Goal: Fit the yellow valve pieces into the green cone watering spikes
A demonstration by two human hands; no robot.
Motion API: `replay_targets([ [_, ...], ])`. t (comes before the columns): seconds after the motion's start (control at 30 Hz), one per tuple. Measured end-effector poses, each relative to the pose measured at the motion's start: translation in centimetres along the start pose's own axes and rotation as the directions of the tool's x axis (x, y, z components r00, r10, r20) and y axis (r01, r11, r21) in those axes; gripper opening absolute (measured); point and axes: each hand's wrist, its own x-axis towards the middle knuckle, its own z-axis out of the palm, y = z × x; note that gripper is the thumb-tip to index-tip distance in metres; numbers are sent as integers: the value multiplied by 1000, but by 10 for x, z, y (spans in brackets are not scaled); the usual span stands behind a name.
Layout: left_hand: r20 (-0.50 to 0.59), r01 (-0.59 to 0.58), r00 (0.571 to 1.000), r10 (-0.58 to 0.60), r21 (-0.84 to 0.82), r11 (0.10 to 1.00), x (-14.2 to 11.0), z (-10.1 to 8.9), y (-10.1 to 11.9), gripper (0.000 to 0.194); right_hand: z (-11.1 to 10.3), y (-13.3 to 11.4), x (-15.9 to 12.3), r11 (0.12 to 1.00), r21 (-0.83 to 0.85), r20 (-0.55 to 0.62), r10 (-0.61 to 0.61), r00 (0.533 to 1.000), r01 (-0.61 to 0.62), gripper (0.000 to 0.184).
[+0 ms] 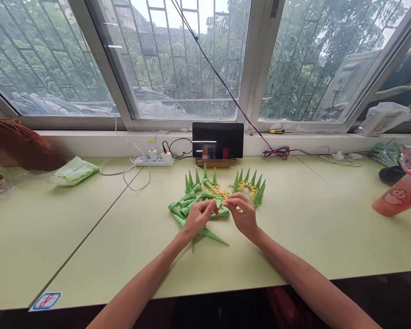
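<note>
My left hand (199, 217) is closed on a green plastic spike (218, 202), one end of which shows at the fingertips. Close beside it, my right hand (243, 215) has thumb and finger pinched together at that end; whatever is in the pinch is too small to make out. Around and under my left hand lies a heap of loose green spikes (188, 203) with ribbed collars, and one long spike (214, 236) points toward the right front. Behind my hands are small yellow pieces (222, 193). Upright green spikes (248, 176) stand in a curve around more yellow pieces (251, 189).
At the back, a dark-screened tablet (218, 140) leans on a brown stand (214, 163). A power strip (154, 160) with white cables lies left of it, near a green packet (74, 171). A pink cup (399, 194) is tilted at the right. Bundled wires (277, 153) lie along the wall.
</note>
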Motion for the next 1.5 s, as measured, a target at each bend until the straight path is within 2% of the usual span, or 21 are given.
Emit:
replay_targets([
  [0.3, 39, 37, 999, -35, -65, 997, 0, -4, 5, 47, -2, -2, 1, 999, -37, 28, 20, 999, -19, 12],
  [0.53, 57, -5, 998, 10, -76, 997, 0, -5, 12, 41, -1, 0, 0, 999, 5, 18, 32, 999, -32, 11],
  [0.73, 18, -43, 999, 42, 47, 998, -1, -4, 6, 32, 0, 0, 0, 993, 7, 17, 115, 993, -115, 15],
  [0.83, -29, -69, 997, 72, 99, 993, -2, -2, 1, 33, -1, -1, 1, 986, 11, 32, 166, 986, -166, 17],
  [0.93, -27, -113, 993, 117, 117, 987, -3, -1, 0, 36, -1, -1, 1, 978, 29, 42, 206, 978, -207, 18],
  [1.2, -7, -218, 975, 222, 177, 960, -4, 1, -1, 42, -1, 2, -1, 967, 60, 55, 246, 968, -249, 19],
  [1.5, -28, -241, 967, 253, 223, 945, -4, 3, -2, 40, 0, 3, -2, 956, 83, 62, 277, 959, -281, 23],
])
